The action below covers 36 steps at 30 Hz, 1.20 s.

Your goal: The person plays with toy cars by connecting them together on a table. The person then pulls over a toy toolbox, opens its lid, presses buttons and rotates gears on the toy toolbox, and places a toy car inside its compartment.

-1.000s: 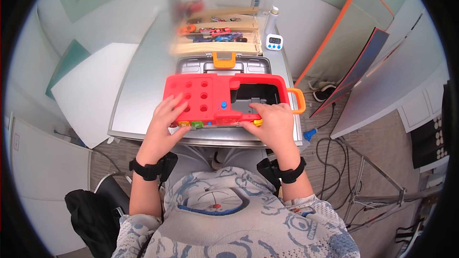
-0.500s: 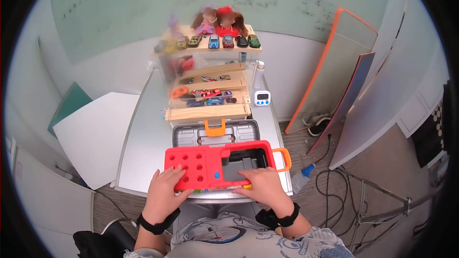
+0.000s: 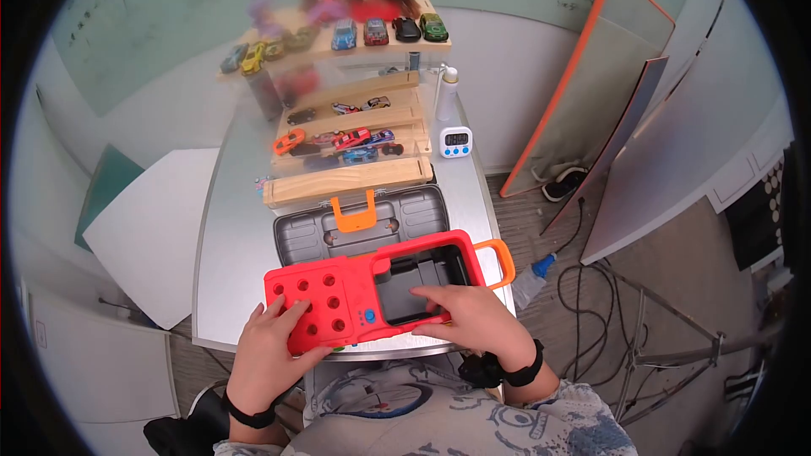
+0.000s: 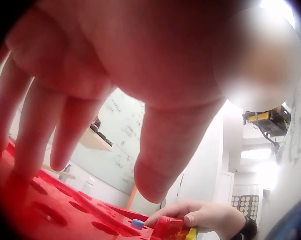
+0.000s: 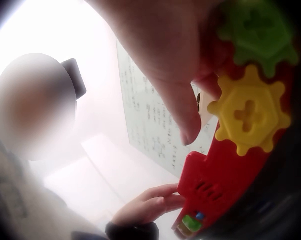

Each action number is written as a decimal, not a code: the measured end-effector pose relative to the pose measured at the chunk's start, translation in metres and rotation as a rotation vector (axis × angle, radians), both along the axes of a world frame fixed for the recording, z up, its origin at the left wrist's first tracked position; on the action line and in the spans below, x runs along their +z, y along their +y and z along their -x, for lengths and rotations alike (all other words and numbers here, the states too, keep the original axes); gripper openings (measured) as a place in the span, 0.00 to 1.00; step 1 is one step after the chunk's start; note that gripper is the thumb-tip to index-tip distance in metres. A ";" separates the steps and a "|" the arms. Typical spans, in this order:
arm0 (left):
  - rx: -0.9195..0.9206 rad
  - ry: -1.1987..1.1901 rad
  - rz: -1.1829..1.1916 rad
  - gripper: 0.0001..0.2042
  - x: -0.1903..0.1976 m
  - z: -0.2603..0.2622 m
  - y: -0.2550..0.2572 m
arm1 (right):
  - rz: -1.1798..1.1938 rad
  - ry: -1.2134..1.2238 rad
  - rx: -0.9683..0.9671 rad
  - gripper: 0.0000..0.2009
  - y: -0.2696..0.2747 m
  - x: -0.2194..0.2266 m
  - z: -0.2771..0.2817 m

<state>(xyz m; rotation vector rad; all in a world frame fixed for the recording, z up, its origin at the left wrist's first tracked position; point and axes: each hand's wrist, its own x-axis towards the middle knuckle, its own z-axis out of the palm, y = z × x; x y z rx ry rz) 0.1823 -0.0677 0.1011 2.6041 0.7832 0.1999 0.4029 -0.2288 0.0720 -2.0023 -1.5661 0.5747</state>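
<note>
A red toy toolbox (image 3: 359, 287) sits at the near side of the metal table, its grey lid (image 3: 304, 241) with an orange latch lying behind it. My left hand (image 3: 270, 350) spreads straight fingers over the panel of round holes; fingertips touch it, and the thumb stands apart. Over the front rim, my right hand (image 3: 477, 321) extends its index finger above the dark open compartment (image 3: 405, 287), with a blue knob (image 3: 369, 316) to the left. In the right wrist view, that hand's thumb hangs beside a yellow gear (image 5: 265, 120) and a green gear (image 5: 278, 35). Neither hand holds a loose thing.
Behind the lid stands a wooden tiered rack (image 3: 346, 179) of toy cars. A white timer (image 3: 455, 143) and a white bottle (image 3: 448, 97) are to its right. Farther back, dolls and more cars line a high shelf (image 3: 380, 49). An orange handle (image 3: 500, 266) juts from the toolbox's right end.
The head view has tipped up and turned slightly, showing more of the shelf. My right index finger has come farther over the compartment. The left hand stays on the panel of holes.
</note>
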 end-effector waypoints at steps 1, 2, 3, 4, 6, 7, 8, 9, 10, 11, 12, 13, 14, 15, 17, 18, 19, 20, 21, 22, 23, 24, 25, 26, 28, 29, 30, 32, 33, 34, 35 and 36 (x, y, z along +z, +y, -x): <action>0.002 0.017 0.024 0.29 0.000 0.000 0.001 | 0.015 0.027 -0.004 0.25 0.001 0.001 0.000; 0.003 0.018 0.024 0.29 -0.001 0.000 0.001 | 0.016 0.027 -0.003 0.25 0.002 0.000 0.001; 0.005 0.021 0.024 0.29 -0.001 0.000 0.001 | 0.003 0.024 -0.019 0.25 0.002 -0.001 0.001; 0.008 0.023 0.025 0.30 -0.001 0.000 0.001 | -0.009 0.020 -0.036 0.25 0.003 -0.001 0.002; 0.001 0.015 -0.002 0.29 -0.005 0.000 0.002 | 0.033 0.012 -0.054 0.25 0.006 0.002 0.005; -0.005 0.009 -0.028 0.29 -0.006 0.001 0.002 | -0.002 -0.024 -0.086 0.25 0.007 0.001 0.007; -0.004 0.005 -0.027 0.29 -0.006 0.001 0.002 | -0.036 -0.061 -0.116 0.25 0.007 -0.001 0.009; 0.031 -0.010 0.027 0.29 -0.005 0.000 0.002 | -0.103 -0.064 -0.122 0.23 0.008 -0.003 0.012; 0.066 -0.026 0.080 0.28 -0.004 0.000 0.002 | -0.103 -0.069 -0.118 0.23 0.009 -0.004 0.014; 0.035 -0.043 -0.005 0.28 -0.006 0.000 0.002 | -0.202 -0.033 -0.135 0.21 0.011 -0.005 0.017; 0.041 -0.049 -0.005 0.28 -0.006 -0.002 0.002 | -0.301 0.003 -0.151 0.19 0.012 -0.005 0.019; 0.053 -0.048 -0.002 0.29 -0.004 -0.004 0.000 | -0.303 -0.002 -0.145 0.19 0.013 -0.005 0.022; 0.063 -0.046 0.001 0.30 -0.004 -0.004 -0.001 | -0.373 0.037 -0.123 0.18 0.014 -0.005 0.024; 0.063 -0.050 -0.002 0.30 -0.005 -0.003 -0.002 | -0.443 0.077 -0.103 0.16 0.015 -0.005 0.026; 0.066 -0.087 0.007 0.31 -0.007 -0.002 -0.005 | -0.439 0.219 -0.105 0.15 0.016 -0.017 0.028; 0.062 -0.092 0.002 0.31 -0.007 -0.001 -0.007 | -0.429 0.364 -0.107 0.13 0.016 -0.021 0.028; 0.074 -0.104 0.033 0.31 -0.007 0.000 -0.008 | -0.434 0.360 -0.108 0.13 0.015 -0.022 0.029; 0.086 -0.115 0.065 0.30 -0.007 0.001 -0.010 | -0.398 0.319 -0.092 0.13 0.015 -0.022 0.029; 0.085 -0.118 0.062 0.30 -0.010 0.003 -0.011 | -0.362 0.280 -0.076 0.12 0.015 -0.022 0.030; 0.103 -0.147 0.058 0.29 -0.015 0.005 -0.011 | -0.365 0.278 -0.076 0.12 0.015 -0.022 0.030; 0.121 -0.174 0.057 0.28 -0.020 0.007 -0.010 | -0.360 0.298 -0.080 0.11 0.016 -0.021 0.030; 0.120 -0.175 0.059 0.28 -0.027 0.008 -0.009 | -0.354 0.318 -0.084 0.10 0.017 -0.020 0.029; 0.146 -0.250 0.069 0.28 -0.034 0.009 -0.008 | -0.298 0.362 -0.096 0.10 0.016 -0.017 0.028; 0.175 -0.325 0.081 0.28 -0.039 0.011 -0.008 | -0.294 0.360 -0.095 0.10 0.016 -0.020 0.027; 0.203 -0.310 0.133 0.28 -0.035 0.009 -0.012 | -0.285 0.667 -0.133 0.10 0.018 -0.027 0.023; 0.175 -0.425 0.199 0.28 -0.038 0.007 -0.010 | -0.343 0.675 -0.113 0.11 0.017 -0.025 0.023; 0.144 -0.540 0.264 0.29 -0.042 0.004 -0.008 | -0.341 0.673 -0.110 0.11 0.017 -0.025 0.021; 0.013 -0.639 0.371 0.30 -0.060 -0.001 0.002 | -0.454 0.890 -0.105 0.12 0.018 -0.030 0.016; -0.033 -0.667 0.486 0.32 -0.061 -0.006 0.002 | -0.475 0.942 -0.066 0.13 0.018 -0.030 0.012; -0.079 -0.690 0.606 0.33 -0.060 -0.009 0.002 | -0.521 0.977 -0.059 0.14 0.017 -0.032 0.011; -0.079 -0.684 0.612 0.33 -0.060 -0.009 0.003 | -0.561 1.038 -0.051 0.15 0.018 -0.034 0.009; -0.142 -0.674 0.632 0.37 -0.060 -0.008 0.006 | -0.599 1.100 -0.043 0.16 0.018 -0.037 0.007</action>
